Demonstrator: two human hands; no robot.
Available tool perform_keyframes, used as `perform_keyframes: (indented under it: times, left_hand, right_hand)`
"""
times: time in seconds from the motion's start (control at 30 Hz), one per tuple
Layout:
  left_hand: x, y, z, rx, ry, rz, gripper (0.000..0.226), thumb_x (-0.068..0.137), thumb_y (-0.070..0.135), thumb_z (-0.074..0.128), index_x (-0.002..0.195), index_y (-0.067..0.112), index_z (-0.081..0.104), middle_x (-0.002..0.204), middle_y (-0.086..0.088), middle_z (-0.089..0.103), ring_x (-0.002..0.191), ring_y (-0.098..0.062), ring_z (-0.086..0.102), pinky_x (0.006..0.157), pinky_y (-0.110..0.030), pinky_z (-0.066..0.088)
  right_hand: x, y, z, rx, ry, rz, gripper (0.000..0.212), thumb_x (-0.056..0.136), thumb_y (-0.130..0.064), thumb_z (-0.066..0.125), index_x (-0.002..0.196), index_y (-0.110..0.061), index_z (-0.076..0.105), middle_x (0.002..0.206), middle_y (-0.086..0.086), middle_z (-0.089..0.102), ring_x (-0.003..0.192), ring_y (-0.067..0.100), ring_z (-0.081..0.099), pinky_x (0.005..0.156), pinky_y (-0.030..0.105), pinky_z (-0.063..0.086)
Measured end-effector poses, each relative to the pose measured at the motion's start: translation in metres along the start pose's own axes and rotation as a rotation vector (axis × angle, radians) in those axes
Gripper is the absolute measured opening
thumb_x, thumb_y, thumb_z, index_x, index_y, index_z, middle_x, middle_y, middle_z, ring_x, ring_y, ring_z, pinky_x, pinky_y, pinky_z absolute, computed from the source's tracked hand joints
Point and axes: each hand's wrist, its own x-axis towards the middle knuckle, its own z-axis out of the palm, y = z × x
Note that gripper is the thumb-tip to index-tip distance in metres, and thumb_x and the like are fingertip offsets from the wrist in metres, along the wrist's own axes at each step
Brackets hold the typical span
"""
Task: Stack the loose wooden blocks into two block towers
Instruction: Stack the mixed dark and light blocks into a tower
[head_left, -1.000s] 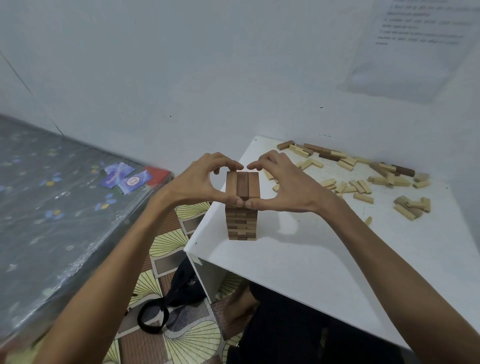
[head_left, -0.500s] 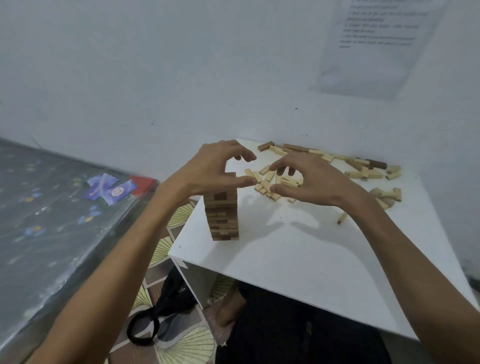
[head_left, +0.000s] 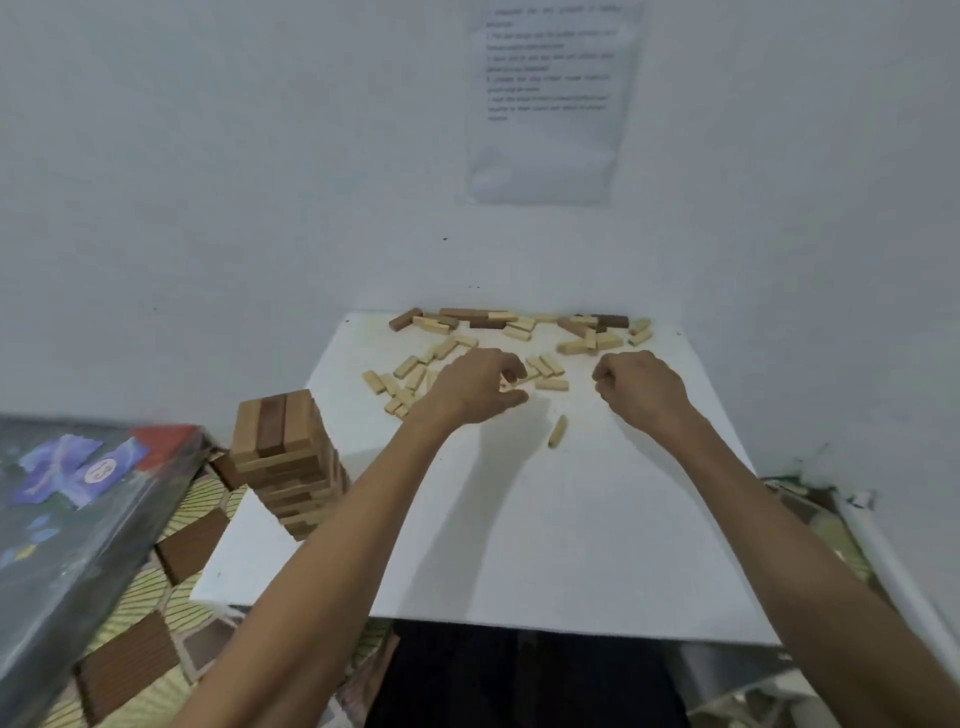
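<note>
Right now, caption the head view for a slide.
Left hand and right hand reach toward loose wooden blocks on a white table, block tower at its left edge.

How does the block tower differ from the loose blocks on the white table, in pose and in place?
The block tower stands upright in crossed layers; the loose blocks lie flat and point in many directions. The tower is at the left edge of the table; the loose blocks are spread along the far side. Both are wood, mixing pale and darker pieces.

The block tower (head_left: 283, 457) stands at the table's (head_left: 519, 545) left edge. The loose blocks (head_left: 519, 325) lie along its far edge, a single block (head_left: 557, 431) nearer the middle.
</note>
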Motion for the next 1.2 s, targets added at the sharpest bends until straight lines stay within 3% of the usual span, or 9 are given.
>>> perform_keyframes:
  times: [0.17, 0.33, 0.43, 0.57, 0.67, 0.77, 0.9, 1.0, 1.2]
  left_hand:
    - [0.054, -0.004, 0.042, -0.007, -0.011, -0.056, 0.041, 0.096, 0.041, 0.068, 0.132, 0.024, 0.063, 0.131, 0.001, 0.062, 0.119, -0.022, 0.059, 0.096, -0.043, 0.051]
    - [0.084, -0.007, 0.074, 0.115, -0.024, -0.051, 0.042, 0.096, 0.044, 0.066, 0.135, 0.029, 0.062, 0.141, -0.002, 0.055, 0.131, -0.028, 0.047, 0.102, -0.046, 0.045]
    - [0.088, -0.007, 0.089, 0.180, 0.020, -0.037, 0.037, 0.097, 0.042, 0.064, 0.133, 0.032, 0.064, 0.140, 0.001, 0.053, 0.134, -0.026, 0.040, 0.106, -0.045, 0.034]
    - [0.089, -0.002, 0.100, 0.158, 0.135, -0.055, 0.026, 0.099, 0.038, 0.061, 0.123, 0.031, 0.070, 0.133, 0.003, 0.058, 0.129, -0.023, 0.043, 0.103, -0.043, 0.034]
    - [0.089, 0.003, 0.099, 0.115, 0.169, -0.062, 0.028, 0.098, 0.035, 0.061, 0.124, 0.028, 0.069, 0.136, 0.003, 0.057, 0.132, -0.023, 0.042, 0.105, -0.044, 0.033]
    - [0.086, 0.009, 0.102, 0.019, 0.153, -0.048, 0.035, 0.098, 0.034, 0.060, 0.132, 0.025, 0.063, 0.140, 0.001, 0.055, 0.134, -0.025, 0.041, 0.108, -0.046, 0.032]
    - [0.083, 0.021, 0.110, -0.019, 0.102, 0.013, 0.037, 0.099, 0.040, 0.059, 0.134, 0.029, 0.062, 0.139, 0.002, 0.056, 0.134, -0.023, 0.041, 0.108, -0.046, 0.031]
    - [0.084, 0.033, 0.116, -0.025, 0.087, 0.039, 0.046, 0.095, 0.050, 0.063, 0.136, 0.029, 0.060, 0.140, 0.002, 0.056, 0.135, -0.022, 0.042, 0.111, -0.048, 0.031]
    - [0.110, 0.035, 0.107, 0.011, 0.107, -0.012, 0.048, 0.098, 0.049, 0.059, 0.139, 0.023, 0.058, 0.145, -0.001, 0.053, 0.136, -0.025, 0.043, 0.109, -0.047, 0.033]
  right_hand:
    - [0.020, 0.047, 0.028, -0.134, 0.015, 0.148, 0.023, 0.098, -0.008, 0.048, 0.115, -0.008, 0.063, 0.114, 0.011, 0.058, 0.104, 0.031, 0.058, 0.074, 0.034, 0.045]
    - [0.030, 0.070, 0.050, -0.036, -0.012, 0.196, 0.029, 0.098, -0.004, 0.043, 0.121, -0.004, 0.059, 0.122, 0.017, 0.055, 0.111, 0.034, 0.053, 0.083, 0.039, 0.048]
    - [0.035, 0.077, 0.055, 0.055, 0.015, 0.206, 0.023, 0.097, -0.009, 0.052, 0.118, -0.005, 0.062, 0.117, 0.015, 0.059, 0.106, 0.032, 0.056, 0.081, 0.038, 0.048]
    - [0.035, 0.083, 0.053, 0.252, 0.014, 0.222, 0.026, 0.094, -0.012, 0.067, 0.120, -0.010, 0.064, 0.111, 0.013, 0.066, 0.099, 0.029, 0.062, 0.082, 0.039, 0.054]
    - [0.033, 0.084, 0.053, 0.220, 0.007, 0.198, 0.028, 0.095, -0.011, 0.061, 0.123, -0.013, 0.063, 0.115, 0.013, 0.067, 0.103, 0.029, 0.063, 0.085, 0.039, 0.054]
    - [0.032, 0.079, 0.052, 0.172, -0.001, 0.156, 0.026, 0.091, -0.016, 0.064, 0.117, -0.017, 0.062, 0.124, 0.007, 0.054, 0.115, 0.026, 0.052, 0.090, 0.038, 0.049]
    - [0.032, 0.068, 0.051, 0.138, 0.002, 0.053, 0.011, 0.093, -0.024, 0.064, 0.101, -0.017, 0.065, 0.114, 0.003, 0.054, 0.108, 0.024, 0.054, 0.080, 0.035, 0.049]
    - [0.032, 0.062, 0.054, 0.219, 0.041, 0.107, 0.025, 0.095, -0.039, 0.063, 0.100, -0.015, 0.066, 0.110, 0.004, 0.056, 0.107, 0.024, 0.056, 0.078, 0.035, 0.048]
    - [0.037, 0.059, 0.055, 0.190, 0.039, 0.278, 0.074, 0.085, -0.069, 0.063, 0.133, -0.013, 0.054, 0.129, 0.007, 0.057, 0.121, 0.029, 0.054, 0.085, 0.039, 0.048]
